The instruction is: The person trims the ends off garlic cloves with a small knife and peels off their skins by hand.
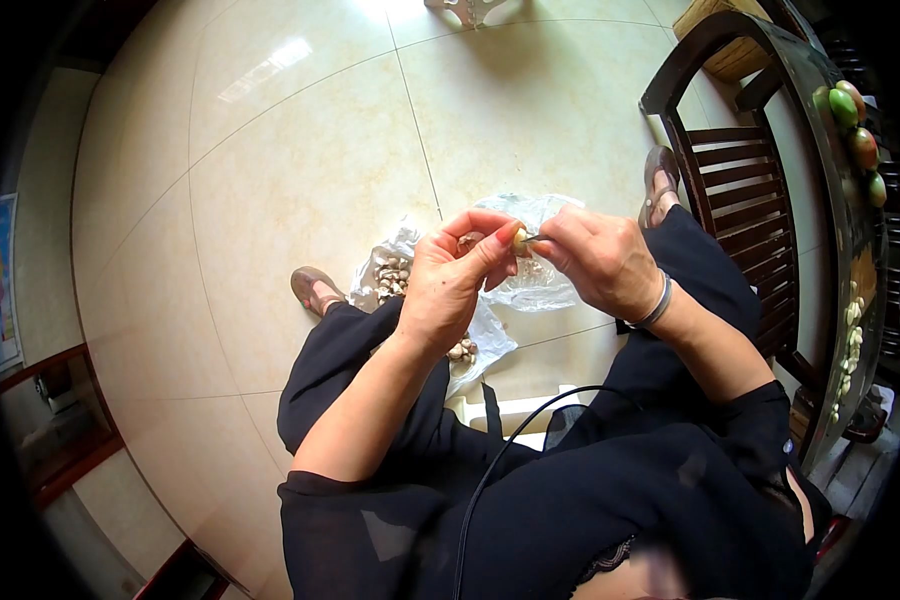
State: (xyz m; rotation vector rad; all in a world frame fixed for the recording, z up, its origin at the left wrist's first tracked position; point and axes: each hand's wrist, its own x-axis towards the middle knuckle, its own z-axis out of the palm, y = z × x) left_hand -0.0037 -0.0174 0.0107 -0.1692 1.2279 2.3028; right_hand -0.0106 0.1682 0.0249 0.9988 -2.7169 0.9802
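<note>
Pinching a pale piece [521, 241] between left fingers [486, 254], work the dark tool [535, 238], gripped by right fingers [564, 232], shallowly.

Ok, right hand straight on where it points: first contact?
Likely the small pale piece pinched in the left hand; the thin tool in the right hand may be touching it, depth unclear.

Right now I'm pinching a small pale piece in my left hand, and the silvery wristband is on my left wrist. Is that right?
Not quite: the silvery wristband is on your right wrist, as the head view shows. Your left hand is indeed pinching the small pale piece.
</note>
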